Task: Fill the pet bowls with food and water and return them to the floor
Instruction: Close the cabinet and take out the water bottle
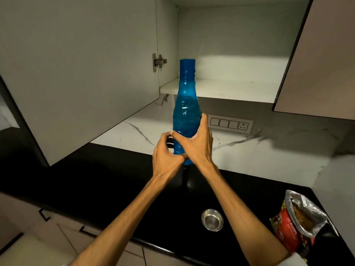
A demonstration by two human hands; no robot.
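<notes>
A tall blue plastic bottle [186, 104] with its blue cap on is held upright above the black countertop [115, 185], in front of the open upper cabinet. My right hand [196, 144] wraps its lower body from the right. My left hand [166, 152] grips the base from the left, fingers touching the right hand. A small steel pet bowl [212, 219] sits on the counter near the front edge, below my right forearm; whether it holds anything I cannot tell. An opened red and silver bag of pet food [299, 221] stands at the counter's right end.
The upper cabinet [221, 87] stands open with a bare white shelf; its left door [76, 73] swings out to the left and the right door [322, 54] to the right. A switch panel [229, 123] is on the marble backsplash. Drawers [63, 223] lie below the counter.
</notes>
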